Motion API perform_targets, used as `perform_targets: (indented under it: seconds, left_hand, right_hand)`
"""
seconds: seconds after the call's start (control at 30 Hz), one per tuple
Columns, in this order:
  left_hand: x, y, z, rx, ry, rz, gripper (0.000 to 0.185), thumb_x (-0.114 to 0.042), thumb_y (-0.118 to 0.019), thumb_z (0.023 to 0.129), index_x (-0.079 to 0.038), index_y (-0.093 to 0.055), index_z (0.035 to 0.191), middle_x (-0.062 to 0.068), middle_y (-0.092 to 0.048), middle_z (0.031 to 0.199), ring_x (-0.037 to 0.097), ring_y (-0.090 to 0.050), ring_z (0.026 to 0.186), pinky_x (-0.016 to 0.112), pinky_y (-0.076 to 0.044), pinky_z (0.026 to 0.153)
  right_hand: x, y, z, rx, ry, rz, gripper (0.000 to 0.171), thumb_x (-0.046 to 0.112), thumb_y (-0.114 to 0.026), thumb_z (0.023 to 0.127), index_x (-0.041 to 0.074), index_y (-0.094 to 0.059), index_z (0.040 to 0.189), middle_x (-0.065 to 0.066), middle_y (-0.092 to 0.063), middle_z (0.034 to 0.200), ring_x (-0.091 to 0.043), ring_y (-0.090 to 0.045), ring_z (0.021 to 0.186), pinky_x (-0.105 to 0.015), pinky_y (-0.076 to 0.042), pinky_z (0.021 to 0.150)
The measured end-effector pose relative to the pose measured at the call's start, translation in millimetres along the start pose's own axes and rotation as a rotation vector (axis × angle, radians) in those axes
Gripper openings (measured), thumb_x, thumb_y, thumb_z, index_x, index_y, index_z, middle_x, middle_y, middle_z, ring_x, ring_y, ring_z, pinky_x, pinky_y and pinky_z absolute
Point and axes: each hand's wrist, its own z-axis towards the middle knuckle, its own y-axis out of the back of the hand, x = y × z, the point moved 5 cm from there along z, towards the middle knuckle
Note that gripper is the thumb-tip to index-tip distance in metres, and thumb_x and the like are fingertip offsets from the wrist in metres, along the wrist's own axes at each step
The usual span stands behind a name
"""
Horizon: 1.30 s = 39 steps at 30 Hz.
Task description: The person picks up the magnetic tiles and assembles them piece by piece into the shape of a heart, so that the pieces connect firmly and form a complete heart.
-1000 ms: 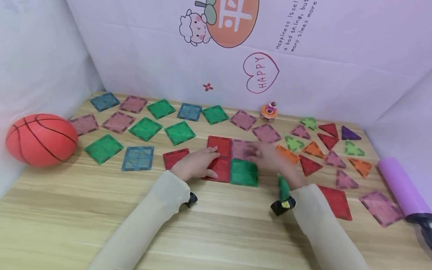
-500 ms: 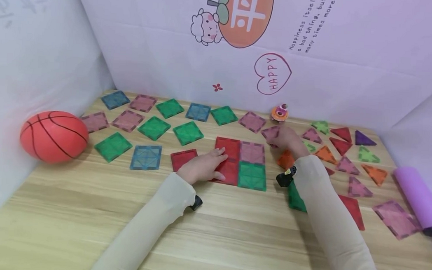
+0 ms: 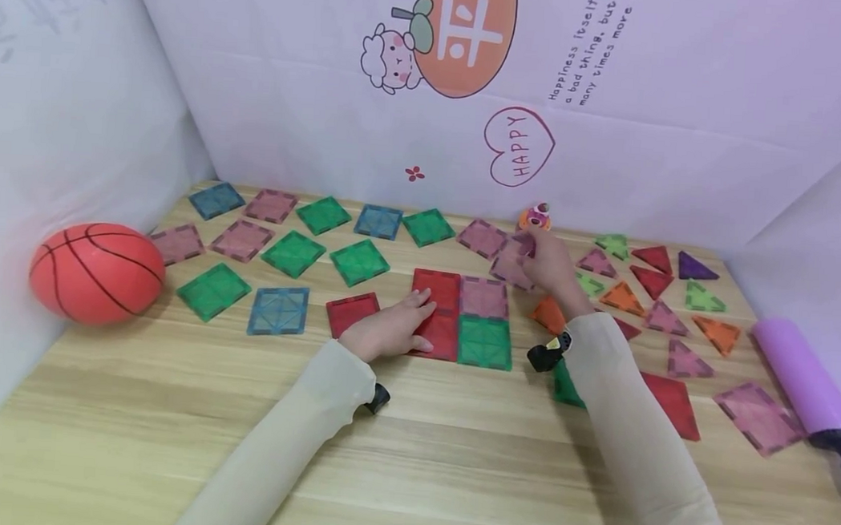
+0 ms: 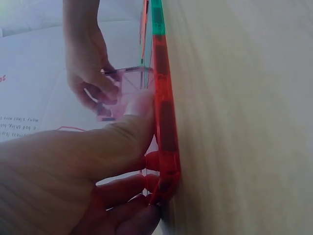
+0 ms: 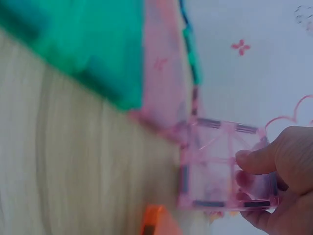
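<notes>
We start at the near edge of the wooden table point(image 3: 408, 470), where our two cream sleeves cross the bare wood toward the tiles. Our left hand point(image 3: 387, 329) lies flat, fingers straight and relaxed, pressing on the near red tile point(image 3: 441, 338) of a joined block of four squares; it grips nothing. The block is made of that tile, a second red tile point(image 3: 437, 288) behind it, a green tile point(image 3: 485, 343) to the right and a pink tile in the block point(image 3: 483, 297) at the far right corner. In the left wrist view our fingers point(image 4: 122, 142) press against the red edge, which lies flat on the wood.

Just to the left of the block lies a loose red square point(image 3: 351, 313), then a blue square point(image 3: 278, 311) and a green square point(image 3: 213, 291). The orange basketball point(image 3: 97, 272) sits against the left wall.

A little farther, right of the block, our right hand point(image 3: 553, 267) pinches a pink square tile point(image 3: 512, 266) between thumb and fingers; the tile is lifted and tilted, just beyond the far right corner of the block. The right wrist view shows it point(image 5: 222, 166) clamped at one edge by the thumb point(image 5: 254, 159).

To the right lie scattered triangles, among them an orange triangle point(image 3: 720, 335), and a purple pump point(image 3: 804, 378) at the table's right edge. Farthest off, a small toy figure point(image 3: 535, 217) stands at the back wall.
</notes>
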Motion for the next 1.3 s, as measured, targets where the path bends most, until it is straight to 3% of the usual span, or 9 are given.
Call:
perform_targets:
  seconds: [0.07,0.3,0.43,0.63,0.8,0.93,1.13,1.3]
  left_hand:
    - [0.6,-0.2,0.3,0.002,0.001,-0.003,0.075,-0.032,-0.064,0.090,-0.007,-0.026,0.150,0.009,-0.012,0.160,0.025,-0.008,0.149,0.037,-0.025,0.116]
    - [1.0,0.8,0.7,0.001,0.005,0.001,0.075,-0.032,-0.064,0.090,-0.007,-0.026,0.150,0.010,-0.011,0.160,0.025,-0.007,0.149,0.037,-0.024,0.117]
    - [0.9,0.3,1.2,0.001,0.001,-0.001,0.075,-0.032,-0.063,0.091,-0.007,-0.026,0.150,0.010,-0.011,0.160,0.025,-0.007,0.149,0.037,-0.023,0.117]
    - [0.0,-2.3,0.7,0.006,-0.005,-0.016,0.074,-0.032,-0.062,0.091,-0.007,-0.026,0.150,0.009,-0.012,0.160,0.025,-0.007,0.149,0.038,-0.023,0.117]
    - [-0.1,-2.4,1.0,0.000,-0.006,-0.014,0.074,-0.033,-0.062,0.091,-0.008,-0.026,0.151,0.009,-0.011,0.161,0.024,-0.006,0.149,0.037,-0.023,0.117]
    - [-0.5,-1.6,1.9,-0.001,-0.002,-0.012,0.074,-0.033,-0.062,0.091,-0.008,-0.025,0.151,0.009,-0.011,0.161,0.024,-0.006,0.149,0.037,-0.023,0.117]
    - [-0.5,-1.4,2.0,0.005,0.003,-0.002,0.074,-0.033,-0.062,0.091,-0.008,-0.026,0.150,0.009,-0.011,0.161,0.024,-0.007,0.149,0.038,-0.023,0.117]
    - [3.3,1.8,1.1,0.013,0.006,0.004,0.074,-0.036,-0.062,0.091,-0.011,-0.027,0.151,0.006,-0.012,0.161,0.023,-0.008,0.149,0.039,-0.025,0.116]
  right_hand:
    - [9.7,2.3,-3.3,-0.029,0.040,0.018,0.037,-0.003,-0.053,0.088,-0.004,-0.055,0.125,-0.024,-0.060,0.103,-0.032,-0.052,0.087,-0.042,-0.042,0.074]
    - [40.5,-2.2,-11.3,-0.028,0.228,0.078,0.027,-0.001,-0.056,0.091,-0.001,-0.064,0.117,-0.021,-0.066,0.104,-0.033,-0.062,0.091,-0.047,-0.053,0.076]
    - [44.1,-13.6,-13.5,-0.018,0.326,0.114,0.026,-0.006,-0.058,0.088,0.000,-0.066,0.112,-0.020,-0.066,0.099,-0.031,-0.062,0.088,-0.048,-0.053,0.079]
    - [41.8,-20.3,-19.4,-0.115,0.422,0.154,0.033,-0.015,-0.058,0.083,0.000,-0.067,0.111,-0.019,-0.064,0.097,-0.031,-0.058,0.086,-0.045,-0.053,0.073]
    - [40.7,-19.4,-19.1,-0.178,0.440,0.165,0.038,-0.017,-0.055,0.084,0.001,-0.065,0.116,-0.021,-0.064,0.108,-0.032,-0.055,0.091,-0.046,-0.050,0.076]
    - [40.1,-16.6,-17.1,-0.206,0.406,0.140,0.038,-0.014,-0.054,0.086,0.002,-0.064,0.119,-0.021,-0.064,0.106,-0.032,-0.053,0.088,-0.045,-0.048,0.075]
    - [39.4,-22.9,-12.6,-0.095,0.404,0.151,0.036,-0.014,-0.056,0.086,0.000,-0.063,0.119,-0.022,-0.061,0.117,-0.033,-0.056,0.095,-0.048,-0.052,0.081]
    - [41.5,-23.0,-10.8,-0.090,0.389,0.162,0.038,-0.013,-0.056,0.086,0.002,-0.063,0.120,-0.021,-0.062,0.113,-0.032,-0.056,0.094,-0.048,-0.051,0.081]
